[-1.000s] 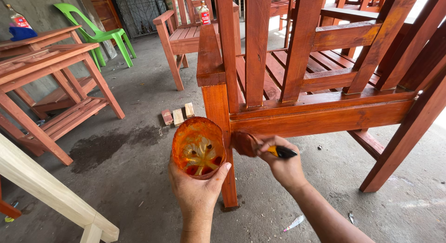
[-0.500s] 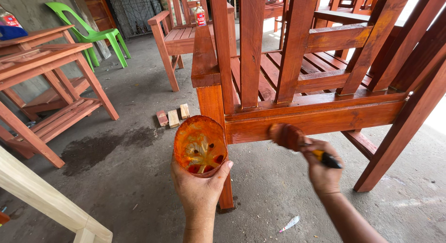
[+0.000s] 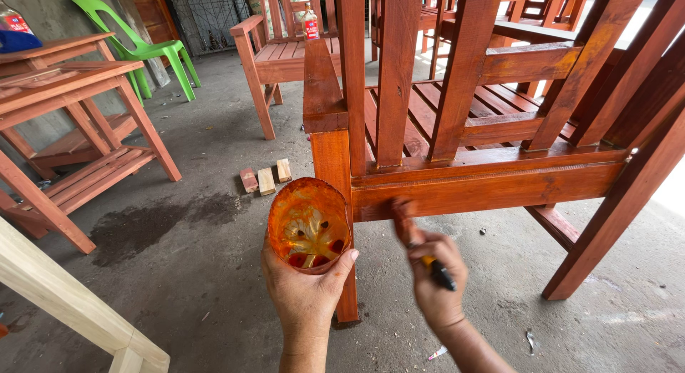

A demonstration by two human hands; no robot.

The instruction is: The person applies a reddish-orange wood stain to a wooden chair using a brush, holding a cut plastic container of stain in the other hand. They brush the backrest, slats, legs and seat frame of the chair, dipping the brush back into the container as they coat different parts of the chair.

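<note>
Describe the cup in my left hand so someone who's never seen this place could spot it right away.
Start at the big red-brown wooden chair filling the middle of the view, then go down its near front leg. Right in front of that leg, the left hand holds the cup: a see-through orange container, stained inside, the only round translucent thing among all the wood.

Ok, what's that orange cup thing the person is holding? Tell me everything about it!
The cup is see-through plastic, stained orange all over. A little reddish liquid sits at the bottom. The left hand grips it from below, thumb on the rim, tipping its open mouth toward the camera. It hangs above the concrete floor, just in front of the chair's leg.
</note>
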